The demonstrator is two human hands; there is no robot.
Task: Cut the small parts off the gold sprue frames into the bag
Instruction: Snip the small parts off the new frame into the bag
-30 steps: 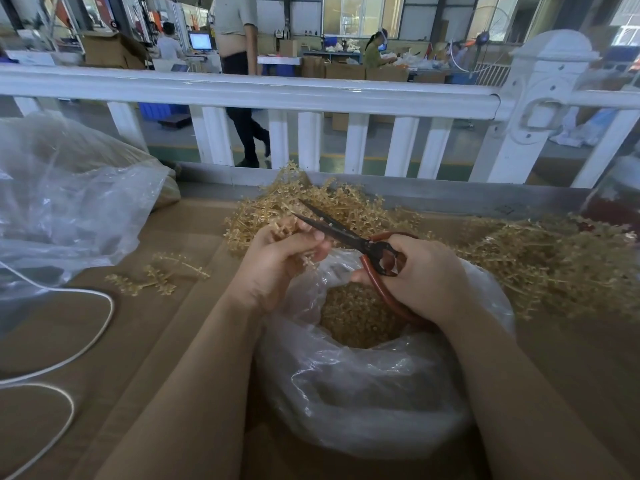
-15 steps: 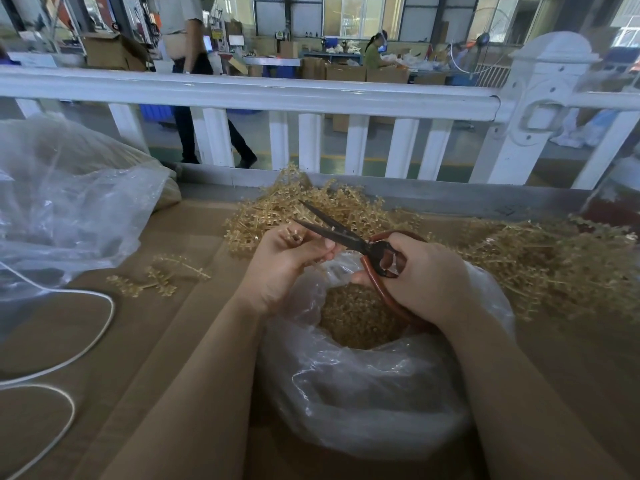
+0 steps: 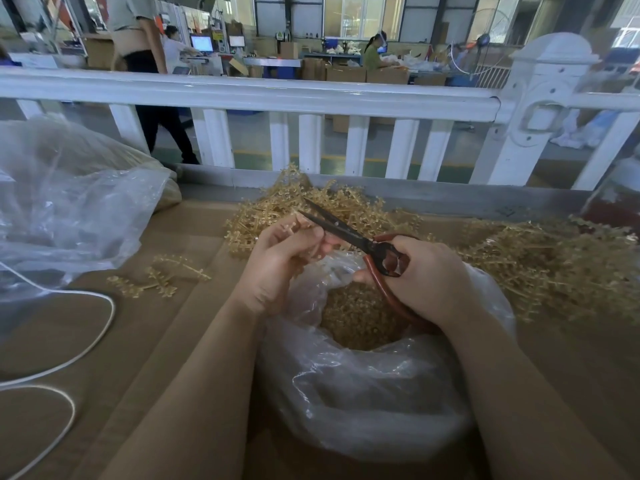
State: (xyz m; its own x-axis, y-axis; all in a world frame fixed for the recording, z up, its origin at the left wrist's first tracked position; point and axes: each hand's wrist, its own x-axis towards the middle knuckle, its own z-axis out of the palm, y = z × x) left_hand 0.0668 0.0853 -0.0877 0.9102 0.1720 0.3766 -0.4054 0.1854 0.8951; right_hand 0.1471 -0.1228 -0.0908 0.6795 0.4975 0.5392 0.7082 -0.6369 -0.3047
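On cardboard-covered table (image 3: 86, 341) by white railing (image 3: 242, 95), left hand (image 3: 277, 268) pinching sprue, right hand (image 3: 429, 282) gripping scissors (image 3: 341, 230).

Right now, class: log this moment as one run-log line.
left hand grips sprue piece | right hand holds scissors, blades at piece | clear bag below, part-filled | uncut pile right

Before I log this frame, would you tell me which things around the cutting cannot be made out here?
- Head view: the sprue piece in the left hand is mostly hidden by curled fingers.
- The scissors have their lower handle loop covered by the right hand.
- The bag: how deep its cut parts lie is veiled by crinkled plastic.
- The white cable runs off the left edge.
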